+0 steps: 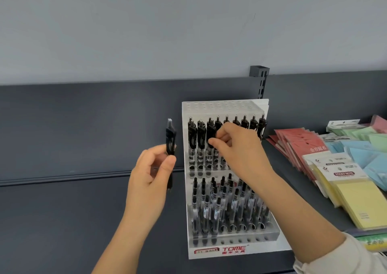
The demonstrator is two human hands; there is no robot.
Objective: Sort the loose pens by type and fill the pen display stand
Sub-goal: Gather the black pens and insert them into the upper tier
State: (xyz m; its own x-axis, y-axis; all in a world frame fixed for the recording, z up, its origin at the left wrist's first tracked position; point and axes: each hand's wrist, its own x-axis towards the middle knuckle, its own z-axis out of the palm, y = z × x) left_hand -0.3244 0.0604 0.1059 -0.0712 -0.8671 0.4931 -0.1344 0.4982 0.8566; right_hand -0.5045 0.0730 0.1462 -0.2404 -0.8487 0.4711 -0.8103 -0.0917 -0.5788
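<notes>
Just left of the pen display stand, left hand pinches a black click pen mid-barrel; right hand pinches an upper-row pen; pens likely light, stiff, slick.

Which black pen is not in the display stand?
The pen gripped upright in the left hand, left of the display stand. The others stand in its holes, including the upper-row pen that the right hand pinches.

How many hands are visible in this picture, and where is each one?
2. The left hand grips a black pen upright, just left of the display stand. The right hand pinches another pen in the stand's upper row.
</notes>
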